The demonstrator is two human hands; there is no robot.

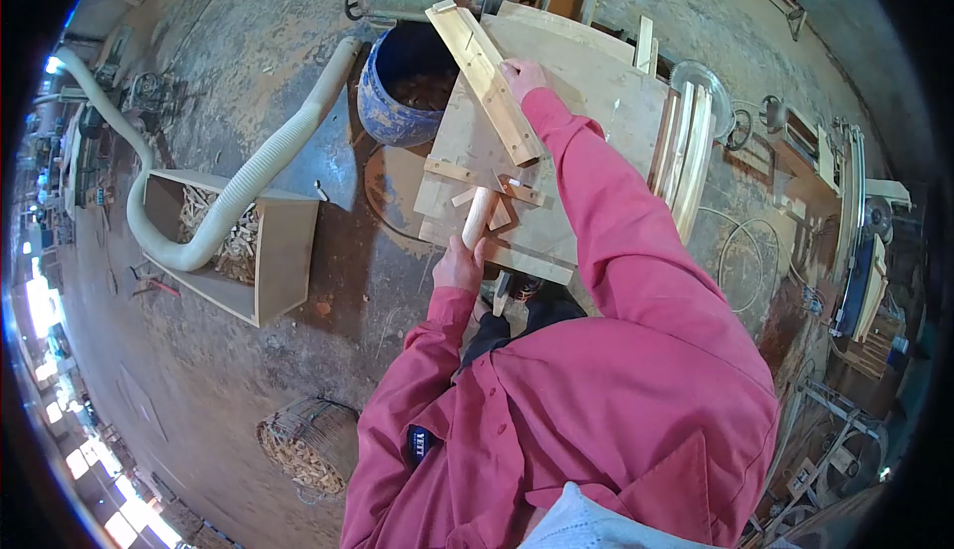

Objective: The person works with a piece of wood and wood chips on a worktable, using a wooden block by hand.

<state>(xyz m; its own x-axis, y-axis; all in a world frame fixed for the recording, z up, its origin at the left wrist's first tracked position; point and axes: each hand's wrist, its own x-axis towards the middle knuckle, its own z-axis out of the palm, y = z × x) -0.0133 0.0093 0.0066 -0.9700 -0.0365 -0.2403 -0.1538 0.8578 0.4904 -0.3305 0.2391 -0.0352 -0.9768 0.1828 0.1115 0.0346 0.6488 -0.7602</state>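
My left hand (459, 265) is wrapped round the lower end of a pale wooden piece (479, 213), whose upper end lies by small crossed wood strips (499, 213) at the near left of the wooden worktop (596, 82). My right hand (524, 79) rests at the right edge of a long pale board (484, 82) with dark spots, which lies slantwise across the worktop's left part. The right fingertips touch or nearly touch this board; its fingers are partly curled, and whether they grip it is unclear.
A blue drum (397, 122) stands left of the worktop. Further left are a wooden box of offcuts (283, 261) and a thick pale hose (258, 171). A wire basket of wood pieces (308, 445) is at lower left. Long strips (686, 152) lie along the worktop's right side.
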